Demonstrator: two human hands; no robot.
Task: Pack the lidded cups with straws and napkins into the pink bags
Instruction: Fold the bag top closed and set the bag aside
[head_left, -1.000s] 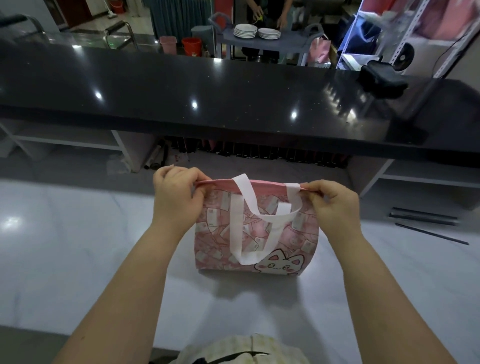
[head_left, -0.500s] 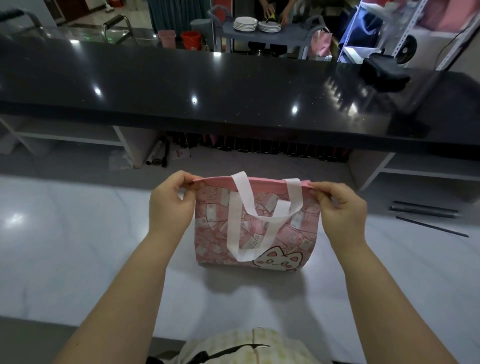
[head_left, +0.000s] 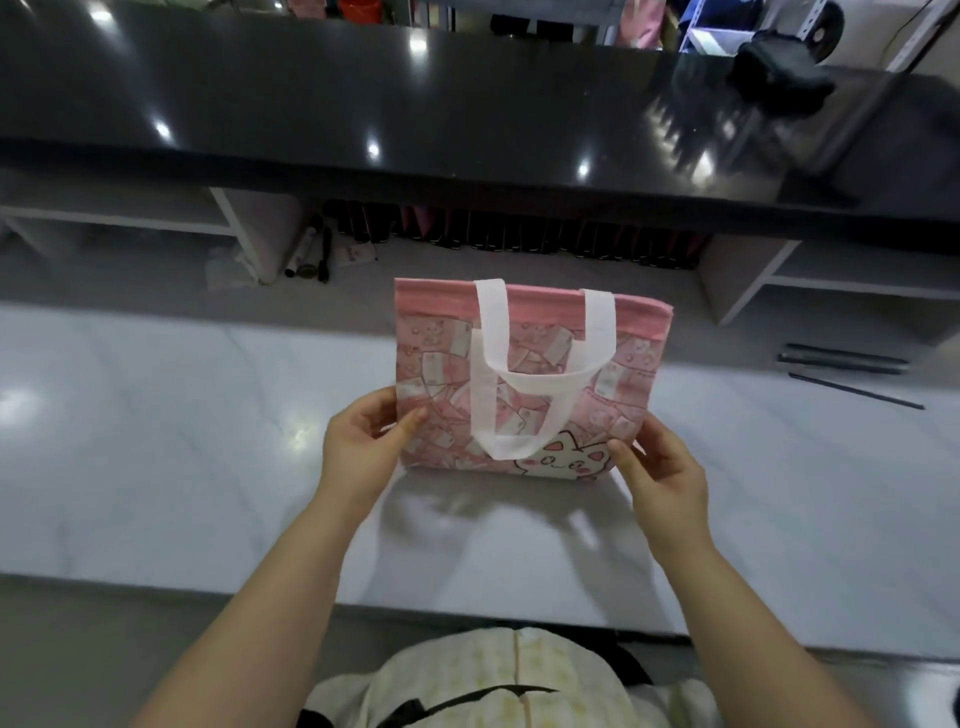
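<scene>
A pink bag (head_left: 524, 364) with a cat print and white handles (head_left: 540, 374) stands upright on the white marble counter (head_left: 156, 441), its top edges closed together. My left hand (head_left: 363, 452) holds its lower left edge, thumb on the front panel. At the lower right corner my right hand (head_left: 662, 475) pinches the bag the same way. No cups or napkins are in view, and the bag's inside is hidden.
A glossy black raised counter (head_left: 415, 114) runs across behind the bag, with a dark object (head_left: 779, 78) on its right end. Markers (head_left: 311, 254) lie on the shelf below it. Several thin dark sticks (head_left: 847, 364) lie at the right.
Both hands have let go of the bag's top corners and slid down to its lower corners. The bag stays upright on the counter.
</scene>
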